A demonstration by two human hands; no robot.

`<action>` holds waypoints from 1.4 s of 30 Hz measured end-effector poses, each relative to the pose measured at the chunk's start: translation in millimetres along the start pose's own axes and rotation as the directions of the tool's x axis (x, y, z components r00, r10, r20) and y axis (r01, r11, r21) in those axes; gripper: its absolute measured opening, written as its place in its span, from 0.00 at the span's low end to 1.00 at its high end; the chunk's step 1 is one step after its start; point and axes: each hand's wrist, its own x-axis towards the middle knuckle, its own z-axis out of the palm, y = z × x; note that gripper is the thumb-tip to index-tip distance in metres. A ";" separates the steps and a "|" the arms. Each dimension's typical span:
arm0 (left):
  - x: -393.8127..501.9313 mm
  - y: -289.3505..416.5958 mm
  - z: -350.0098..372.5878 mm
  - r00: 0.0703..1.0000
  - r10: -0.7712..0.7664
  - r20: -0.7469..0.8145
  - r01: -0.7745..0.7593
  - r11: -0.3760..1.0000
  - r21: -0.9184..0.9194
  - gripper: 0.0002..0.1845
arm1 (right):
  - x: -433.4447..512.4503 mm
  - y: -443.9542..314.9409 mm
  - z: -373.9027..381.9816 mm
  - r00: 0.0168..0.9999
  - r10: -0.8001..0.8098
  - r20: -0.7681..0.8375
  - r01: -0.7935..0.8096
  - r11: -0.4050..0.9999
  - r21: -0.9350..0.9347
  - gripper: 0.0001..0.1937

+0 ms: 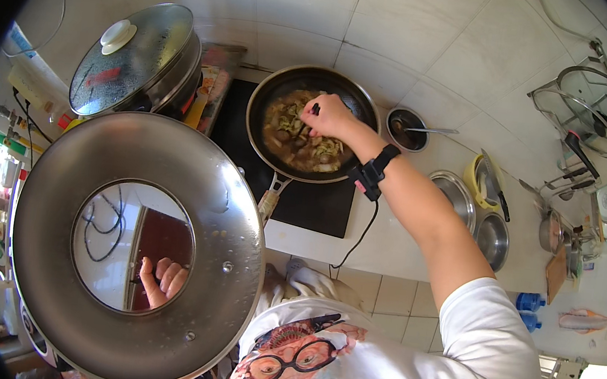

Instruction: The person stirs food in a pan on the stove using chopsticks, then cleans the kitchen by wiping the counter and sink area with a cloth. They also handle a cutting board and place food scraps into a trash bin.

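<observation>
My right hand [327,114] is over the dark frying pan [371,124], closed around the black handle of a utensil [315,109]. The utensil's lower end dips into the stew of cabbage and other pieces in brown liquid [288,131]. On the left, a large steel lid [144,147] with a round glass window is held up, tilted, with droplets on the face towards me. My left hand [162,281] shows through the window, fingers curled behind the lid; its grip point is hidden. The pan rests on a black cooktop [312,210], handle pointing towards me.
A pot with a steamed-up glass lid [143,56] stands at the back left. Right of the pan are a small bowl of dark sauce [400,139] with a spoon, metal bowls [493,241] and a knife [495,179] across a yellow container [472,182].
</observation>
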 end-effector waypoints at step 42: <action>-37.9 9.0 -10.1 0.991 0.133 -0.008 -0.134 0.987 -0.089 0.24 | 40.4 83.4 -62.4 0.921 0.047 -0.387 0.008 0.990 0.141 0.13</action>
